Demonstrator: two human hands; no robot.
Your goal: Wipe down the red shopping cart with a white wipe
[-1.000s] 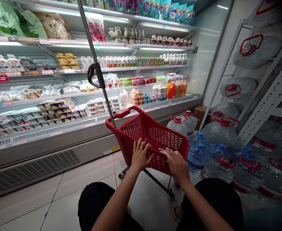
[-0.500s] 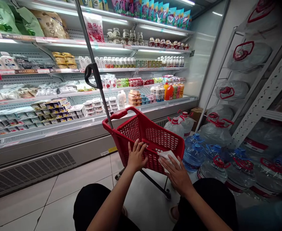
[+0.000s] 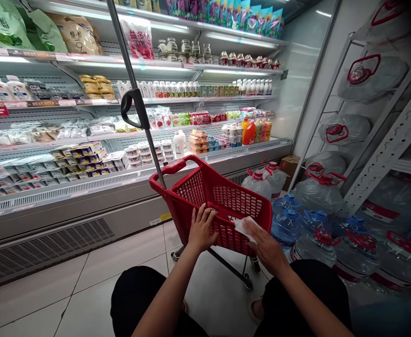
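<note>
A red plastic shopping cart [image 3: 238, 194] with perforated sides stands in front of me on a dark wheeled frame. Its long pole with a black grip [image 3: 135, 110] rises at the left. My left hand [image 3: 202, 229] holds the near rim, fingers hooked over the top and thumb on the outer side. Farther right along that side, my right hand [image 3: 266, 243] presses a white cloth [image 3: 244, 228] against the rim and outer wall. The fingers of this hand lie close together over the cloth, hiding part of it.
A refrigerated display case [image 3: 128, 196] with stocked shelves runs behind the cart. Large water bottles [image 3: 317, 250] crowd the floor at the right, beside a white metal rack [image 3: 384, 154] bearing more bottles. My knees flank the cart's near side above a tiled floor [image 3: 86, 285].
My right hand and the cloth have shifted slightly right and up along the rim. The left hand keeps its hold on the cart. The view has moved a little.
</note>
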